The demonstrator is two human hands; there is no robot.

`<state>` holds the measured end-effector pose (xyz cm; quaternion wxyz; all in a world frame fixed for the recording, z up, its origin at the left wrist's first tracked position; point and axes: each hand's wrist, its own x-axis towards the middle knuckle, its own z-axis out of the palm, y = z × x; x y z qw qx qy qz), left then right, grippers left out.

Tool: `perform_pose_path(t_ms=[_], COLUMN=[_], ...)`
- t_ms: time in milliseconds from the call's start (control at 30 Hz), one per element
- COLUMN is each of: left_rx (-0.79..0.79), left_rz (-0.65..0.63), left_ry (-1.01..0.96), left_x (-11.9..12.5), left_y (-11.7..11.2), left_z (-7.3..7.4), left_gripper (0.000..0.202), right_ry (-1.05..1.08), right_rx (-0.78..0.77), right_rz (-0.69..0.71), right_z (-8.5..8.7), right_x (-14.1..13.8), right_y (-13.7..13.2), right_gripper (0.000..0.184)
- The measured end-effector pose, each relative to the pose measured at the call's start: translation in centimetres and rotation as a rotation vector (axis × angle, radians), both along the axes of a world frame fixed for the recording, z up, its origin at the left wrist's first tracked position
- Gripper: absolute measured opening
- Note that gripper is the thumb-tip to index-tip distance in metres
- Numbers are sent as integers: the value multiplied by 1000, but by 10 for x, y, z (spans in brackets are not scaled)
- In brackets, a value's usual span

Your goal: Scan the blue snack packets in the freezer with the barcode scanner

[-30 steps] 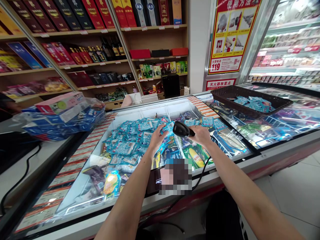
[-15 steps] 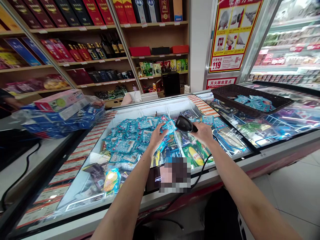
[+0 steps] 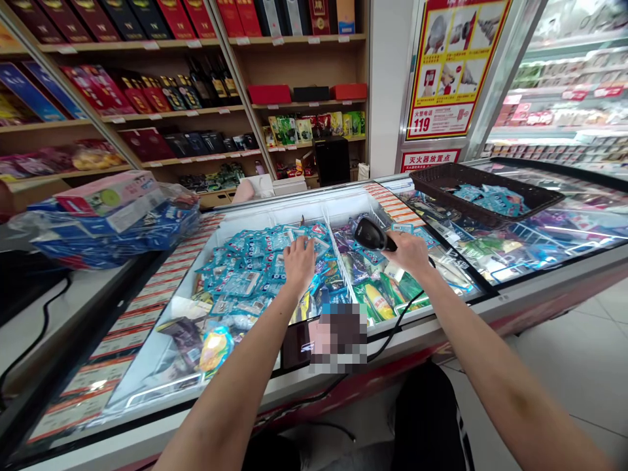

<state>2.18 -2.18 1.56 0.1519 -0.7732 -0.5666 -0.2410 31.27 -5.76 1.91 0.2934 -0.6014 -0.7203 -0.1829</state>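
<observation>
My right hand (image 3: 411, 252) is wrapped round the handle of a black barcode scanner (image 3: 370, 233), whose head points left over the chest freezer's right compartment. A black cable trails from the scanner down past the freezer's front edge. Over the left compartment, my left hand (image 3: 299, 261) reaches out with fingers apart and palm down, on or just above a heap of small blue packets (image 3: 243, 281). Its fingertips are at the packets; I see none held, though the palm side is hidden. Green bags with a corn picture (image 3: 379, 301) lie below the scanner.
A dark woven basket (image 3: 441, 175) with some blue packets stands on the freezer's right glass. At left, a plastic-wrapped stack (image 3: 110, 222) sits beside the freezer. A white wire divider (image 3: 338, 255) parts the compartments. Stocked shelves (image 3: 186, 114) stand behind.
My left hand has let go of the blue packet it held near the scanner and moved slightly left onto the heap. The scanner has shifted a little to the right.
</observation>
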Motion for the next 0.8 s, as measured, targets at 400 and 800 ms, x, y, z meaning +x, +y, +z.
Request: perform_pose_path(t_ms=[400, 800], left_rx=[-114, -385], left_rz=[-229, 75], left_ry=[-222, -207], left_x=[47, 112], left_y=[29, 57], left_z=[-2, -8], left_gripper=[40, 70], right_ry=[168, 211], right_rx=[49, -7], right_rz=[-178, -211], right_z=[-21, -15], right_x=[16, 18], right_y=[6, 6], right_gripper=[36, 33])
